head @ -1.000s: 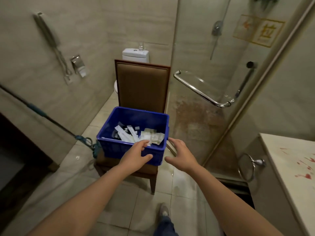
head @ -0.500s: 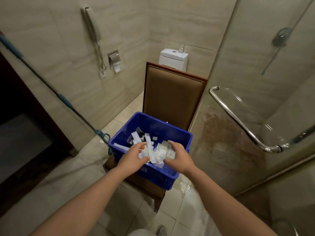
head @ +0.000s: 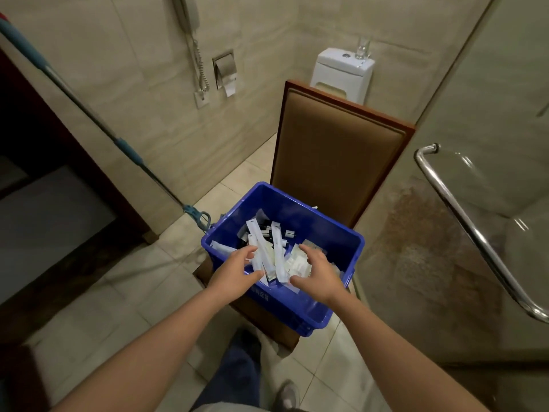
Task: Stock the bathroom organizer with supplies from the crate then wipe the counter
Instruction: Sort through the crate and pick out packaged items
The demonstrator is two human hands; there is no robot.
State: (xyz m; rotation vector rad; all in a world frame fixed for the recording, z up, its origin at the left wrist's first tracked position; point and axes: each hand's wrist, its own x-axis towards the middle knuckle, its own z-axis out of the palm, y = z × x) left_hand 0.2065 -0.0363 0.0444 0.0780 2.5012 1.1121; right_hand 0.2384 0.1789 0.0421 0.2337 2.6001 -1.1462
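Blue crate (head: 326,233) on chair (head: 335,162) | left hand (head: 234,272) and right hand (head: 319,273) spread, grasping nothing, over the wrapped supplies (head: 278,251) inside | advice: scoop from both sides, pressing packets together so none slip.

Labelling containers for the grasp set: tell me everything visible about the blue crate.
The blue crate looks like moulded plastic: rectangular, open-topped, thick rolled rim, pale lettering on the near outer wall. It sits upright on the seat of a brown padded chair, angled to the chair back. Inside lie loose white packets, long and flat, plus small dark items. The left hand and right hand reach over its near rim, fingers spread above the packets; contact is unclear.
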